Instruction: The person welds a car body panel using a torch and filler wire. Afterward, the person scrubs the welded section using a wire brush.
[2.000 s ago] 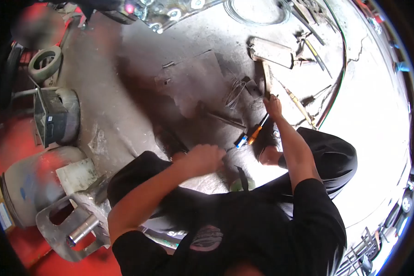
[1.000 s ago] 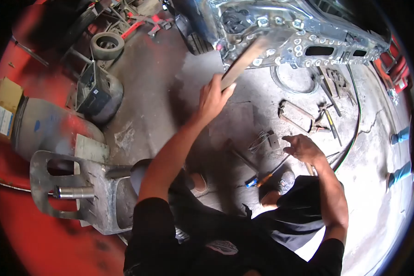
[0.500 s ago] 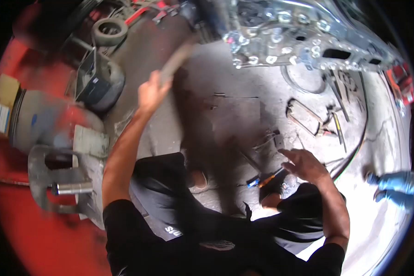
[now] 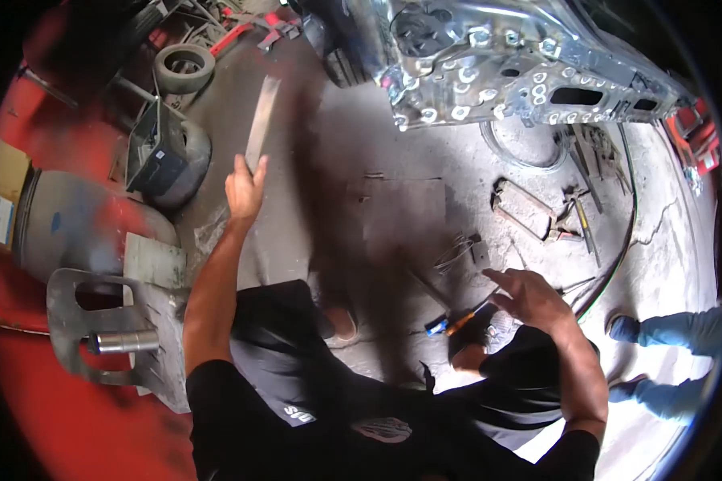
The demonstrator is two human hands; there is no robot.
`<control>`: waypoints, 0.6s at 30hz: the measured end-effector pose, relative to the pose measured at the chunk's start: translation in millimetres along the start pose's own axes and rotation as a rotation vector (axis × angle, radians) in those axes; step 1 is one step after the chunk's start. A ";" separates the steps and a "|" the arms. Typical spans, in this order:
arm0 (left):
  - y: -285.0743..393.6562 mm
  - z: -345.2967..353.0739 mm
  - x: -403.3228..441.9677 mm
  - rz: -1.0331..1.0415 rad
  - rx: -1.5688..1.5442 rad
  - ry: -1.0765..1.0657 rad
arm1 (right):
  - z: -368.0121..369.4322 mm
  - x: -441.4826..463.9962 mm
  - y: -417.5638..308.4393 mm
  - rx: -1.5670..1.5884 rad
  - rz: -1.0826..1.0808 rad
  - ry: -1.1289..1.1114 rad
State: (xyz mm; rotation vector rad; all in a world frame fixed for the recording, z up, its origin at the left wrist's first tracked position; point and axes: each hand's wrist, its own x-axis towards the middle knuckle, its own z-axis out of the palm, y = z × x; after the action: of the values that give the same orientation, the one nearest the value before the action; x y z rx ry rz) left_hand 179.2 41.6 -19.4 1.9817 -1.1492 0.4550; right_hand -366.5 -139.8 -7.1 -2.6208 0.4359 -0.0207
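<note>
My left hand (image 4: 245, 188) is closed on the lower end of a flat wooden strip (image 4: 262, 116), raised upright over the floor at the left. Near my knee, my right hand (image 4: 529, 297) hovers with its fingers spread and nothing between them. On the floor beside it lie a screwdriver with an orange handle (image 4: 460, 323) and a blue object (image 4: 436, 326). A thin bar (image 4: 429, 289) lies just above them. Further up are a small block (image 4: 480, 254) and a tangle of wire (image 4: 455, 255).
A metal car body panel (image 4: 489, 72) spans the top right. Wire coil (image 4: 529, 160), a rusty frame (image 4: 525, 210) and a yellow-handled tool (image 4: 586, 224) lie below it. At left are a chair (image 4: 168, 345), a black bin (image 4: 156, 160) and a tyre (image 4: 184, 69). Another person's legs (image 4: 674, 333) stand at right.
My left hand first came up with the wooden strip over the panel, then swung left. My right hand moved off the strip's earlier place and opened. The other person's legs now show nearer.
</note>
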 end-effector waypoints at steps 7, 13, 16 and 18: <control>140.5 107.0 42.9 -0.036 -0.020 -0.033 | 23.6 12.6 4.9 -0.010 0.049 -0.271; 96.6 169.4 -185.5 -0.193 -0.243 -0.228 | 27.0 -2.1 -4.8 0.090 0.008 -0.157; 109.5 162.3 -153.0 -0.206 -0.440 0.076 | 23.4 -0.8 12.6 0.022 0.021 -0.104; 145.1 135.2 -82.0 -0.188 -0.397 0.067 | 21.3 -4.6 22.2 0.012 0.083 -0.180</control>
State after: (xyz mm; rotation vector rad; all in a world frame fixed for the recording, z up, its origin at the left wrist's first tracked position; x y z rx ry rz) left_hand 2.9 -57.7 -91.1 1.6924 -0.9181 0.1761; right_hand -375.6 -147.2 -35.9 -2.5619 0.4789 0.2371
